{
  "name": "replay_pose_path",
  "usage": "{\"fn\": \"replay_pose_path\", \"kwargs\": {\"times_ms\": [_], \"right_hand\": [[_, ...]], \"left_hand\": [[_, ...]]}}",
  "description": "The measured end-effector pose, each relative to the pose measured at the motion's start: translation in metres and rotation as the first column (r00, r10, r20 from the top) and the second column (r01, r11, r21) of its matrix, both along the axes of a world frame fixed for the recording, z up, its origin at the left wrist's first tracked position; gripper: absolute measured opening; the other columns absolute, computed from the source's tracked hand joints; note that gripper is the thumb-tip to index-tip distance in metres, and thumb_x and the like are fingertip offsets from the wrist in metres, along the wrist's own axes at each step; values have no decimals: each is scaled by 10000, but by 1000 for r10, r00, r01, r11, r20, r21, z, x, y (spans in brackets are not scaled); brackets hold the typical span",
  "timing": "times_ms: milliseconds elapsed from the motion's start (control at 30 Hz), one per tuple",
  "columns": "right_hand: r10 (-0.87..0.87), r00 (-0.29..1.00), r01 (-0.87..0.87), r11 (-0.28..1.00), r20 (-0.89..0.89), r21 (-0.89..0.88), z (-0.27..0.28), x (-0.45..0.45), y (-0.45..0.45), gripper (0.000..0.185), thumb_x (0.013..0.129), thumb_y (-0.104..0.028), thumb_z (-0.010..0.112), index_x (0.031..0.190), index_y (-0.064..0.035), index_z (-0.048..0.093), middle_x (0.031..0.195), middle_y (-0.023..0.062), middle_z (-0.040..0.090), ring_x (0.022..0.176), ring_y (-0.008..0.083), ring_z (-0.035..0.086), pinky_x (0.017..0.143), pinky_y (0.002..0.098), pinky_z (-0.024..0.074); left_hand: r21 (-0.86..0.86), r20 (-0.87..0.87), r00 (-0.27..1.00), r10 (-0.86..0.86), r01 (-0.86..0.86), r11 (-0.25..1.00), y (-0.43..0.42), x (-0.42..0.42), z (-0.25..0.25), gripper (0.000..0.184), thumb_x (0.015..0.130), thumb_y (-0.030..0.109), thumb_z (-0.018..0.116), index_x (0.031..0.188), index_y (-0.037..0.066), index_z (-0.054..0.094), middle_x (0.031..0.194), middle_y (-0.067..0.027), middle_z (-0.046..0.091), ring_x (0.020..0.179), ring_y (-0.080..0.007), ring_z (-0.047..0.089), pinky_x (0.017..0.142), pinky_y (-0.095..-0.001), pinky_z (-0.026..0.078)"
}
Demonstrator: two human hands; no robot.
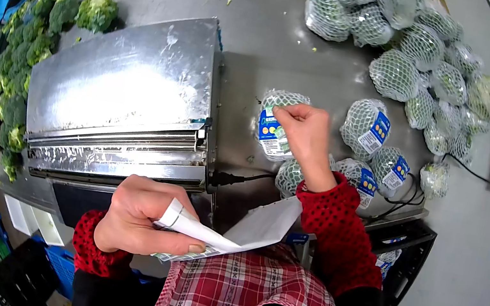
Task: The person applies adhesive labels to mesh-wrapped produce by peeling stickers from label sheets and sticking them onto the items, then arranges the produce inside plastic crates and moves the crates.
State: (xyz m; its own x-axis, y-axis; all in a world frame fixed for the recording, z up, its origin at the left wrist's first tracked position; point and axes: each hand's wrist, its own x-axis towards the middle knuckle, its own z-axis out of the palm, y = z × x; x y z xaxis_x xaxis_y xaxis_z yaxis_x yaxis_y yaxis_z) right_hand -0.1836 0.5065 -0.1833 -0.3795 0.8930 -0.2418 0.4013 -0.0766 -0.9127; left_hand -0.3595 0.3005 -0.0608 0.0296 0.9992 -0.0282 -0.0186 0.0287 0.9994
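My left hand (140, 216) is closed on a white strip of sticker backing paper (262, 224), folded over, with small green printed stickers along its lower edge. My right hand (307, 139) reaches over a broccoli head in white netting (280, 98), which carries a blue label (269, 132). Its thumb and forefinger are pinched together against the pack, where a small pale-green sticker shows at the fingertips. Beside that hand lie more netted heads with blue labels, among them one netted head (359, 123) and another netted head (388, 167).
A metal wrapping machine (127, 81) stands on the steel table (257, 38) at left. Loose broccoli (96, 13) is heaped beyond it. Many netted heads without visible labels (394, 74) are piled at upper right. Black cables (409, 197) lie near a black crate (414, 246).
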Motion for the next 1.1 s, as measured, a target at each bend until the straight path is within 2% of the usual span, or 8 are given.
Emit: {"fn": "replay_pose_path", "kwargs": {"times_ms": [100,233,467,533,633,800,1067,1100], "right_hand": [[36,994,-48,992,105,114,-6,-14,-12,203,771,-154,698,779,47,720,620,150,669,546,171,638,559,305,485],[41,967,-114,953,252,281,-22,-21,-20,177,764,-168,685,743,3,725,635,174,658,550,294,651,570,367,509],[-52,869,-248,813,491,526,-43,-23,-27,161,777,-188,670,707,-54,726,617,142,651,568,340,648,548,414,510],[-73,749,-462,655,659,597,-41,-19,-21,152,764,-183,660,774,-41,714,639,130,675,565,324,665,518,422,511],[-54,629,-559,663,775,499,-47,-10,3,154,764,-160,641,825,-19,661,597,148,645,554,351,653,500,459,499],[-47,703,-416,782,709,464,-33,5,51,247,756,-136,663,890,61,599,667,229,651,640,399,668,588,499,529],[-149,785,-80,938,601,337,-11,41,87,407,742,-266,758,922,67,608,756,250,670,755,413,677,668,478,538],[-119,844,-53,952,523,303,-22,52,93,424,762,-256,747,1021,54,618,783,222,683,785,376,684,699,461,539]], "left_hand": [[-2,45,999,3,-3,1000,-7,-3,-10,212,694,21,846,869,-29,738,771,-111,707,639,-149,686,508,-245,483],[52,33,998,52,-53,997,-16,-1,-23,202,658,38,865,796,-36,738,706,-122,693,554,-145,653,453,-234,446],[79,60,998,35,-39,996,-28,-4,-40,222,659,48,871,803,-48,732,724,-126,694,567,-153,661,463,-248,460],[81,42,997,59,-63,995,-25,1,-40,207,676,61,864,795,-33,722,717,-112,678,568,-157,650,469,-261,451],[78,14,997,78,-78,994,-12,12,-35,198,683,54,852,797,-40,719,700,-117,673,567,-185,655,485,-269,462],[-7,14,992,129,-129,992,11,28,-24,189,668,31,850,779,-58,725,702,-133,685,564,-148,654,475,-244,461],[-102,28,994,102,-99,990,47,50,-5,192,678,50,860,788,-37,729,729,-132,704,596,-156,679,504,-241,491],[-97,13,996,88,-87,991,52,54,-1,192,678,50,860,788,-37,729,729,-132,704,596,-156,679,504,-241,491]]}}
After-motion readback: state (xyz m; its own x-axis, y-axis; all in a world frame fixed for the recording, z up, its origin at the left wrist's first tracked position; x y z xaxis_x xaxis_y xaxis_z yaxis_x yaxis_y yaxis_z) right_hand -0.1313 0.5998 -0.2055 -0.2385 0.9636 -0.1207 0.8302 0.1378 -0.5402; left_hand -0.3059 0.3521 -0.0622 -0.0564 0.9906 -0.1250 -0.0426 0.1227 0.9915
